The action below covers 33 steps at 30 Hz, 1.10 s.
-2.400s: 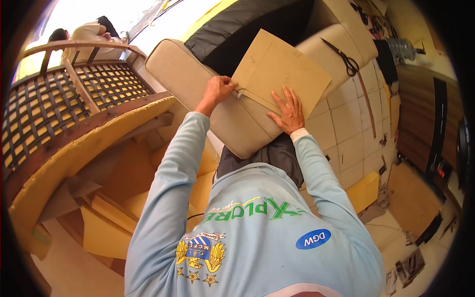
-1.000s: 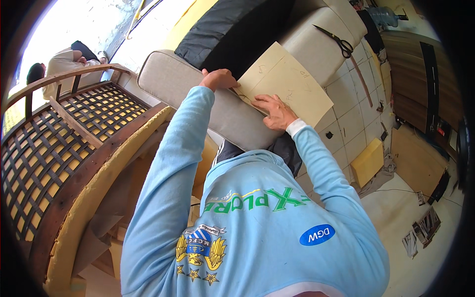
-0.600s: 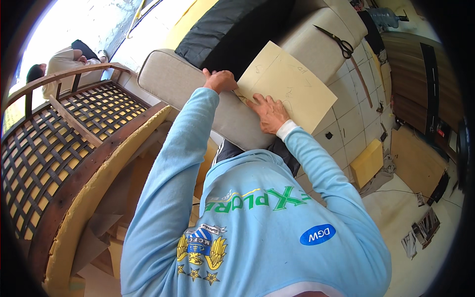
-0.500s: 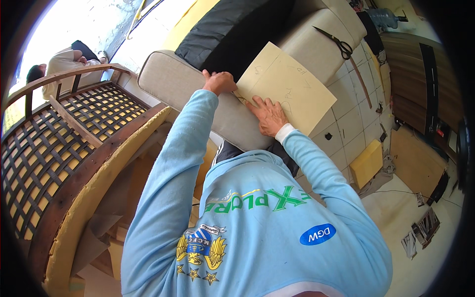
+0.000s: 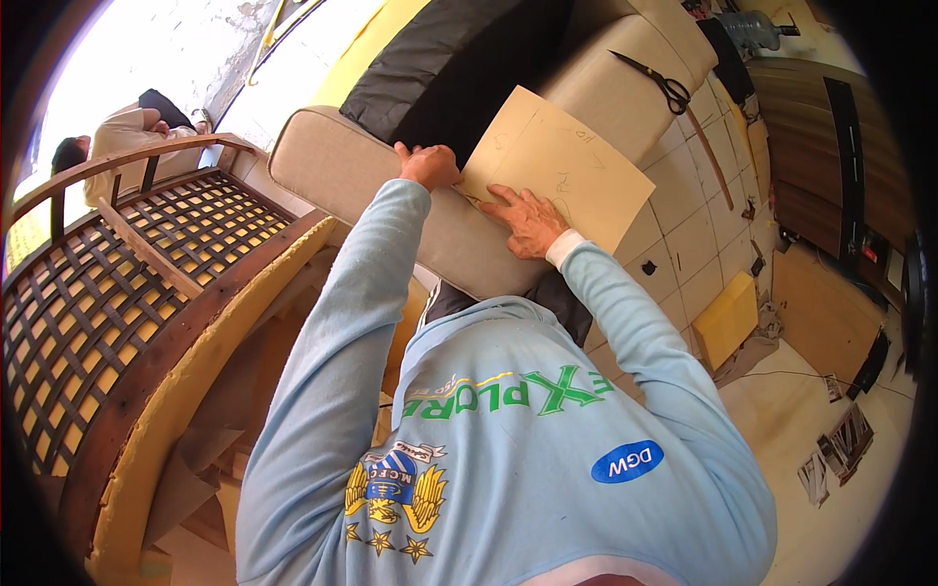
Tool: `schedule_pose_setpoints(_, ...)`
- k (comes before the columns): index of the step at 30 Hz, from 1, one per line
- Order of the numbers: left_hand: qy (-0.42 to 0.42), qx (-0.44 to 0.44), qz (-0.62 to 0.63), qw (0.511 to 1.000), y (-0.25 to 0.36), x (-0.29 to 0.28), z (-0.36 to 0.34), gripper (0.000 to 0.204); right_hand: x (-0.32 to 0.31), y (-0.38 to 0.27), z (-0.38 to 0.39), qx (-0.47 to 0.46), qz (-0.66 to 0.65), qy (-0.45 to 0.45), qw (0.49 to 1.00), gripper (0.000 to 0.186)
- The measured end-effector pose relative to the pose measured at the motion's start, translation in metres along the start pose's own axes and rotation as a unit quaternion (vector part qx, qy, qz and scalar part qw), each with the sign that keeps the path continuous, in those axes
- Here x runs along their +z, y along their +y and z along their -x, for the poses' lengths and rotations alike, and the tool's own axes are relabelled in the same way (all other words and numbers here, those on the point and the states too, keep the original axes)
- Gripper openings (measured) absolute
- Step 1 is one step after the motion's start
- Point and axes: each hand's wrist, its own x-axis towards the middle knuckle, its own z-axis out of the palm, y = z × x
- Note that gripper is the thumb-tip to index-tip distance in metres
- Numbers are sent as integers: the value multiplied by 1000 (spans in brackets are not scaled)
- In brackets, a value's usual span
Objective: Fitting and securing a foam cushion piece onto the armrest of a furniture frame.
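The tan sheet [image 5: 586,156] lies ahead and to the right of the left hand [image 5: 430,168], over the far long edge of the beige padded block [image 5: 318,161]. Its long axis runs roughly along this edge. The right hand [image 5: 531,223] is nearer to its middle: it rests open, fingers spread, upon the sheet's near long edge. The left hand is curled at the near left corner; whether it pinches something, one cannot tell. The sheet looks flat, smooth and stiff, with thin drawn lines; the block is rounded and cloth-covered, and the black cover [image 5: 401,83] behind is wrinkled.
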Motion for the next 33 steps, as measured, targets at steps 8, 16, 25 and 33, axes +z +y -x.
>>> schedule_pose_setpoints(8, 7, 3, -4, 1000, -3, 4, -4, 57, -19, -1, -9, -18, -60, -39, 997, 72)
schedule_pose_setpoints(16, 32, 51, 34, 998, -12, 8, 1, 33, 1, -6, 7, -5, 70, -3, 998, 76)
schedule_pose_setpoints(25, 85, 100, 50, 990, -21, 15, 4, 27, 11, 1, 8, -9, 46, 19, 999, 73)
schedule_pose_setpoints(33, 105, 45, 21, 993, -8, 15, 8, 25, 0, -7, 6, -2, 54, 21, 998, 70)
